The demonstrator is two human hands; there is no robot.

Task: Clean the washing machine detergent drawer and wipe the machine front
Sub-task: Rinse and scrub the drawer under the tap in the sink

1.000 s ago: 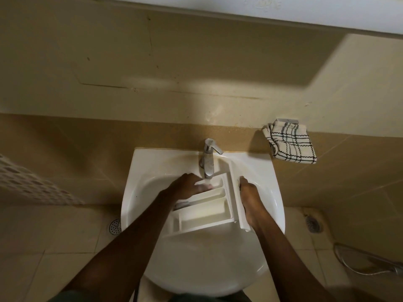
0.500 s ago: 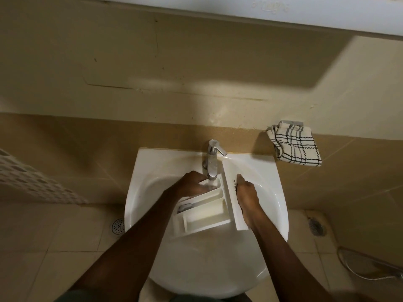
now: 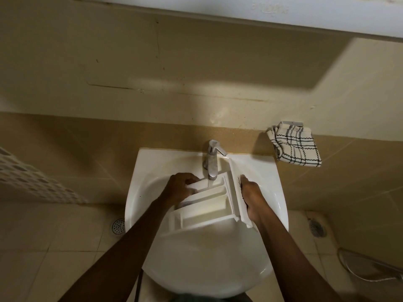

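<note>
Drawer [image 3: 209, 205] sits under the tap [image 3: 212, 162], over the sink [image 3: 196, 258]; left hand [image 3: 181, 188] and right hand [image 3: 250, 197] fingers grasping its ends.

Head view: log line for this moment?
stage: rinsing | detergent drawer under tap, over sink | left hand, right hand gripping

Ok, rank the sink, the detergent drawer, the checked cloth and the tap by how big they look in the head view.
Largest to smallest:
1. sink
2. detergent drawer
3. checked cloth
4. tap
The cloth hangs farther back on the wall, so its real size against the tap is less certain.
</note>
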